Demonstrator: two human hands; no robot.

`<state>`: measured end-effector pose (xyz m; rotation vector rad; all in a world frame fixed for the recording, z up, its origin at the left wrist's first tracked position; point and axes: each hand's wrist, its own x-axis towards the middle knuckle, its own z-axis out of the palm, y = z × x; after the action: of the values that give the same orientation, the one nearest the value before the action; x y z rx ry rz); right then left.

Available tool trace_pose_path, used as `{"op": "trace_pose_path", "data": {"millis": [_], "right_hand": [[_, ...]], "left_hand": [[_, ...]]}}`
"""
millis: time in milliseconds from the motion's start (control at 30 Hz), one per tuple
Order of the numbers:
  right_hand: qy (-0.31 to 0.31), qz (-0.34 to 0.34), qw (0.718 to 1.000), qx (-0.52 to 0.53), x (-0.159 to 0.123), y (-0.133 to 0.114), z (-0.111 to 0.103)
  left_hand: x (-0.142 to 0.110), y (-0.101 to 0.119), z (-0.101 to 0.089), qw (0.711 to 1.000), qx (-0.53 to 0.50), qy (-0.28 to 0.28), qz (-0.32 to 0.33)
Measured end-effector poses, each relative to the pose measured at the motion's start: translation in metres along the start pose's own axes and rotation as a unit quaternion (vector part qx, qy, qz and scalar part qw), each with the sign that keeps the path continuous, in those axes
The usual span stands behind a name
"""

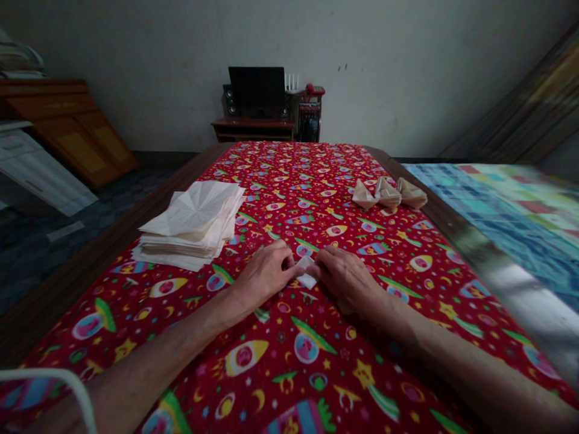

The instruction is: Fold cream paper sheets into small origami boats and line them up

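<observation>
1. The left hand [265, 271] pinches the left corner of a small folded paper [309, 281] between thumb and curled fingers, its wrist low over the cloth.
2. The right hand [347, 276] pinches the same paper from the right, fingers bent over its edge; exactly how its thumb sits is hard to make out.
3. The folded paper lies between the two hands, about midway across the table – a pale, roughly diamond-shaped piece, close to the red tablecloth [280, 328] with its rockets, stars and moons.
4. To the left and a little farther off, a stack of paper sheets [192, 211] sits on the cloth, its layers uneven and its top sheet creased in lines that meet near the middle.
5. On the far right of the cloth stand three folded paper pieces [388, 194] in a row, side by side, with raised points.
6. At the near left, a white cable [67, 377] curves in front of the left forearm.
7. Beyond the table's far end, a dark monitor [257, 87] stands on a wooden desk [253, 122] – a red telephone [315, 90] is to its right.
</observation>
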<state>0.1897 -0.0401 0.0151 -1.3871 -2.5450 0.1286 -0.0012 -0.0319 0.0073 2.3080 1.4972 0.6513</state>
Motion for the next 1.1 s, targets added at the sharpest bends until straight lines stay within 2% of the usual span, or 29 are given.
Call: {"op": "trace_pose_path", "data": {"millis": [167,633,733,833,1100], "right_hand": [[-0.018,0.017,0.999,0.038,0.003,0.002,-0.002],[-0.018,0.021,0.997,0.066,0.007,0.009,-0.002],[-0.034,0.014,0.997,0.072,0.008,0.01,-0.005],[-0.05,0.036,0.996,0.067,0.008,0.011,-0.007],[-0.035,0.076,0.996,0.032,0.0,0.018,-0.007]], "left_hand": [[0.004,0.001,-0.005,0.999,0.026,-0.027,-0.025],[0.005,0.004,-0.008,0.997,0.066,-0.036,-0.013],[0.004,0.003,-0.01,0.996,0.077,-0.036,-0.019],[0.003,0.002,-0.013,0.993,0.106,-0.039,-0.023],[0.001,0.001,-0.016,0.992,0.123,-0.04,-0.003]]}}
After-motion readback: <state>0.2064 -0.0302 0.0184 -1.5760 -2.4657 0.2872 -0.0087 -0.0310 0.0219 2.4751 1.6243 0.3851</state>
